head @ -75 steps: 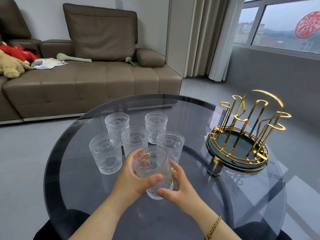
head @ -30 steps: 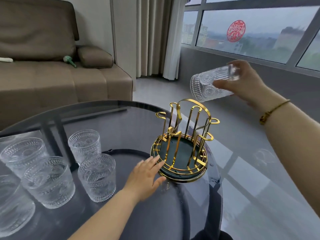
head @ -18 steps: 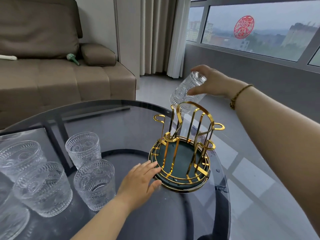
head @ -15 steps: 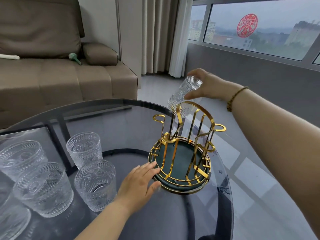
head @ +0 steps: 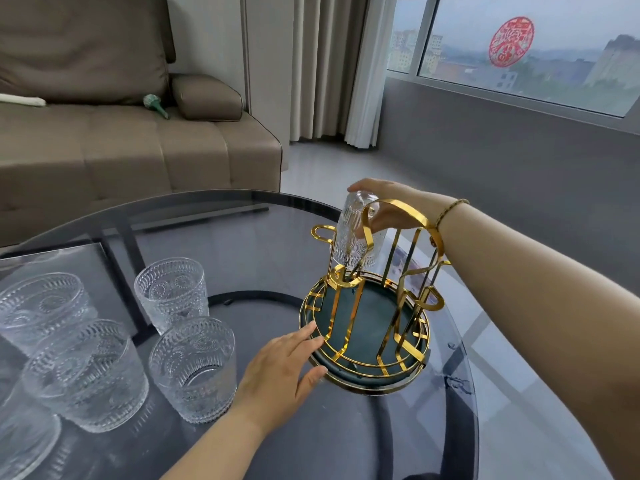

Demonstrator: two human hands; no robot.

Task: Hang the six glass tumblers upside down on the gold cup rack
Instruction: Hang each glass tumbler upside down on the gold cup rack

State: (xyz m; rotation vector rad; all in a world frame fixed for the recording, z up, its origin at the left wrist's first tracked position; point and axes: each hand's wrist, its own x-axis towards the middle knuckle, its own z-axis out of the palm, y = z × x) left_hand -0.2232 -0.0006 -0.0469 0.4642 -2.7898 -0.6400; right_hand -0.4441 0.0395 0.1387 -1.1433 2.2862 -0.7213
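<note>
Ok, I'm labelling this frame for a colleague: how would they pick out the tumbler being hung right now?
Find the round glass table, then the gold cup rack at its right edge. The tumbler is upside down over a far peg, gripped by the right hand. The other tumblers stand upright on the table at left.

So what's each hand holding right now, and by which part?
The right hand grips an upside-down glass by its base end, over a rack peg. The left hand holds nothing, resting against the rack's base rim.
</note>
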